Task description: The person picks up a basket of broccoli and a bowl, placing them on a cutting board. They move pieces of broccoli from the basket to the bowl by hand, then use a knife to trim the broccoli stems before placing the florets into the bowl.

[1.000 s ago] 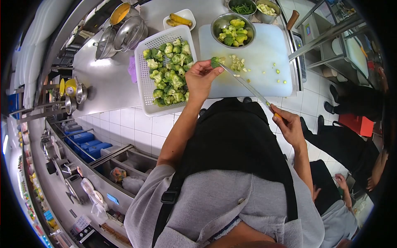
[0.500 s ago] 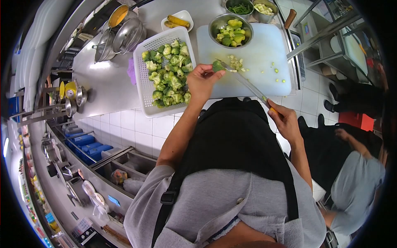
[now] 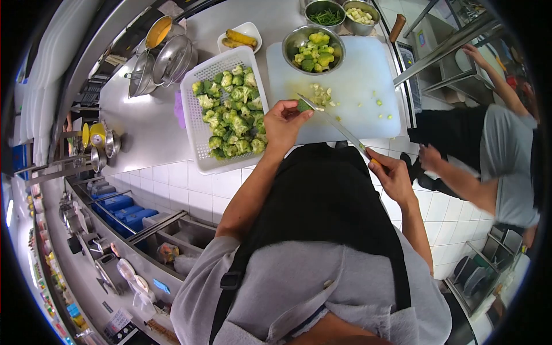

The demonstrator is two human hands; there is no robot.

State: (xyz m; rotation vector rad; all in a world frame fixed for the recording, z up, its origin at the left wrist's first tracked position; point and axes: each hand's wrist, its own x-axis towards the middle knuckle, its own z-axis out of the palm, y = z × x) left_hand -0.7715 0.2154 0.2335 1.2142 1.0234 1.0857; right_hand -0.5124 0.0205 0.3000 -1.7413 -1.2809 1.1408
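Note:
My left hand (image 3: 283, 127) is closed on a broccoli floret (image 3: 304, 106) over the near left part of the white cutting board (image 3: 368, 75). My right hand (image 3: 391, 173) grips the orange handle of a knife (image 3: 343, 131), its blade slanting up and left so that the tip end meets the floret. Pale stem trimmings (image 3: 321, 95) lie on the board just beyond the blade. To the left of my left hand stands a white perforated basket (image 3: 192, 123) holding many broccoli florets (image 3: 230, 118). A steel bowl (image 3: 290, 43) with more cut florets sits at the board's far side.
Behind the board are a bowl of green beans (image 3: 325, 14) and a bowl of pale cut pieces (image 3: 360, 14). A white dish (image 3: 256, 33) holds yellow-brown pieces. Steel strainers (image 3: 172, 57) stand farther left. A co-worker (image 3: 506, 155) is close on the right.
The co-worker on the right has moved farther forward, with one arm stretched toward the rack. My view has shifted slightly. Both my hands keep nearly the same pose at the floret and knife.

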